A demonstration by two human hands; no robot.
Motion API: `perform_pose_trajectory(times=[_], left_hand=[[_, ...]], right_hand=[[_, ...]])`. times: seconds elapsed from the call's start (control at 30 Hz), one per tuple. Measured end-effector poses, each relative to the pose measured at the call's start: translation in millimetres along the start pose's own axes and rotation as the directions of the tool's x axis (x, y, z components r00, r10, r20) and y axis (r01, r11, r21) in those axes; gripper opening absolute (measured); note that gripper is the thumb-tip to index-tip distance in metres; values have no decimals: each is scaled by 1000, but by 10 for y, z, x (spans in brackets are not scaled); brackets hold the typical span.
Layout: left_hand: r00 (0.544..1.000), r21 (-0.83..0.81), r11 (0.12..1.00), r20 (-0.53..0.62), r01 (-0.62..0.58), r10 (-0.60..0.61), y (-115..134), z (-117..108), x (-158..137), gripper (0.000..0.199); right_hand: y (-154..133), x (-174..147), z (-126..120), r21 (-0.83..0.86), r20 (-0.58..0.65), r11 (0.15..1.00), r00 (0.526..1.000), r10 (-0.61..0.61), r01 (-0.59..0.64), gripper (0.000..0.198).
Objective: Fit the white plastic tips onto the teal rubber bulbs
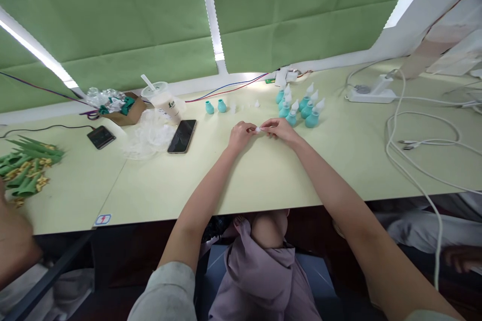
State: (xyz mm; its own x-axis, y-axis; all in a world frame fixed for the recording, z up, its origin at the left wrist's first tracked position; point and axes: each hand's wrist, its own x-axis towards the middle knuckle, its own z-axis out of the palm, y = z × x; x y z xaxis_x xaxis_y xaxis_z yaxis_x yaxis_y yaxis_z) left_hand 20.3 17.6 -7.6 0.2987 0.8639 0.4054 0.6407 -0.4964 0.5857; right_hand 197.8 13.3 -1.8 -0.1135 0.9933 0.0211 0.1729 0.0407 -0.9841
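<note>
Both hands meet over the middle of the table, pinching a small whitish translucent piece (258,130) between their fingertips. My left hand (241,135) is closed on its left side, and my right hand (280,129) is closed on its right; the piece is too small to make out fully. Beyond the right hand stand several turquoise bulbs with white pointed nozzles (312,115), grouped together. Two turquoise bulbs without nozzles (222,106) stand farther left. Between these groups lie a few small white, translucent parts (257,104).
Left of my hands are a phone (183,136), a crumpled plastic bag (150,133), a drink cup (162,100) and a cardboard box (130,110). Green flower-like pieces (28,170) lie far left, near another person's arm (15,241). White cables (393,145) and a power strip (371,94) occupy the right.
</note>
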Motion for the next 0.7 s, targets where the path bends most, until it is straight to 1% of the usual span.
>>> perform_pose_trajectory(times=[0.1,0.2,0.3,0.4,0.6,0.7], left_hand=[[998,15,998,-36,-54,54,-7,28,0,10],[990,63,991,-68,-119,123,-8,54,-5,11],[976,92,977,-85,-193,201,-6,67,-11,17],[962,91,965,-99,-244,253,-4,67,-15,24],[952,57,957,-103,-285,290,-2,59,-32,32],[953,19,958,-101,-286,286,4,55,-44,33]], right_hand=[[-31,-33,-11,49,13,998,1000,27,-27,36],[-44,-51,-36,55,32,998,999,42,-43,35],[-34,-52,-70,75,49,995,997,61,-64,35],[-10,-44,-98,113,70,989,994,88,-96,35],[10,-50,-112,176,108,975,987,119,-136,32],[0,-61,-112,243,150,958,982,116,-150,37]])
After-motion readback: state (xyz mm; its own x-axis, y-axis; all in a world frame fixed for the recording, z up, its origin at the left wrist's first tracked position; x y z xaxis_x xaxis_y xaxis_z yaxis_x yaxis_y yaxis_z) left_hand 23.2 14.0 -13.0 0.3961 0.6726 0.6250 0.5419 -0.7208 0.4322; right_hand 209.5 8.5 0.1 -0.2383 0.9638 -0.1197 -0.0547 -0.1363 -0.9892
